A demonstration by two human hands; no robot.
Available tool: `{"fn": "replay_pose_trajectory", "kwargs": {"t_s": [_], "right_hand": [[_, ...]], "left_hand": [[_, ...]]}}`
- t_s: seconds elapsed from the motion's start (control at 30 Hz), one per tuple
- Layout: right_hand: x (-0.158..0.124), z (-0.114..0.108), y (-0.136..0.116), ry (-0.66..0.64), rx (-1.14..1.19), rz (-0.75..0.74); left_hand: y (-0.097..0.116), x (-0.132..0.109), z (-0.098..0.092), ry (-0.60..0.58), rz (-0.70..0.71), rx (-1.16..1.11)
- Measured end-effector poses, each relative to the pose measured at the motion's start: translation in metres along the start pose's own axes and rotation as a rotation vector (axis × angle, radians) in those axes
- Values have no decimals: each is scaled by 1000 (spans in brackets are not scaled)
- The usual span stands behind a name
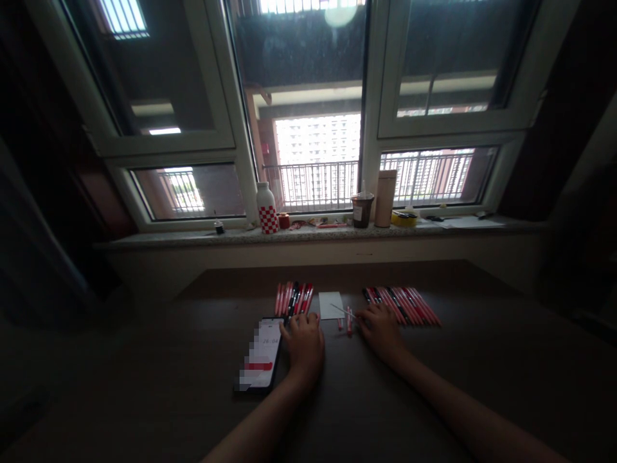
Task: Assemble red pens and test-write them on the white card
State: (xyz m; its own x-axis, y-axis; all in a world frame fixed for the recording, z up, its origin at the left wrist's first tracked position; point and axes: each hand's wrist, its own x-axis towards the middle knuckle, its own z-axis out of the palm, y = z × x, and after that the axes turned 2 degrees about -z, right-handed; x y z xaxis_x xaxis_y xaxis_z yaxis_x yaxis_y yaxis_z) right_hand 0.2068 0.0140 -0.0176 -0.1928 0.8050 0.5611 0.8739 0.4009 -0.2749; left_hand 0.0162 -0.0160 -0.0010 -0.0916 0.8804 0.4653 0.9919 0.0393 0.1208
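My right hand (380, 329) pinches one end of a thin, pale pen refill (343, 311), which points left over a white square of paper (330, 305). Just left of that hand lie pink pen parts (349, 321) on the dark table. Palm down, my left hand (304, 342) rests at the near end of a row of red, pink and black pens (293, 297). Its fingers look slightly spread, the thumb apart beside a phone (263, 360); whether they touch a pen is hard to make out. A longer row of similar pens (402, 305) lies beyond my right hand.
The brown table (193, 411) ends below a windowsill (193, 239). On the sill stand a red-checked white bottle (267, 209), a cup with a dark drink (362, 211), a tall tan container (385, 199) and a yellow roll (403, 219). The room is dim.
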Motion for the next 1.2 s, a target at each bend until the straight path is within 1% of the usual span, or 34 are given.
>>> {"fn": "replay_pose_trajectory", "kwargs": {"t_s": [0.27, 0.67, 0.97, 1.2], "right_hand": [[1, -1, -1, -8, -1, -16], [1, -1, -1, -6, -8, -48], [1, 1, 0, -6, 3, -76], [0, 0, 0, -4, 7, -91]], "left_hand": [[0, 1, -2, 17, 6, -26], [-2, 2, 3, 28, 44, -131], [-1, 2, -2, 27, 79, -188], [-1, 2, -3, 13, 60, -173]]}}
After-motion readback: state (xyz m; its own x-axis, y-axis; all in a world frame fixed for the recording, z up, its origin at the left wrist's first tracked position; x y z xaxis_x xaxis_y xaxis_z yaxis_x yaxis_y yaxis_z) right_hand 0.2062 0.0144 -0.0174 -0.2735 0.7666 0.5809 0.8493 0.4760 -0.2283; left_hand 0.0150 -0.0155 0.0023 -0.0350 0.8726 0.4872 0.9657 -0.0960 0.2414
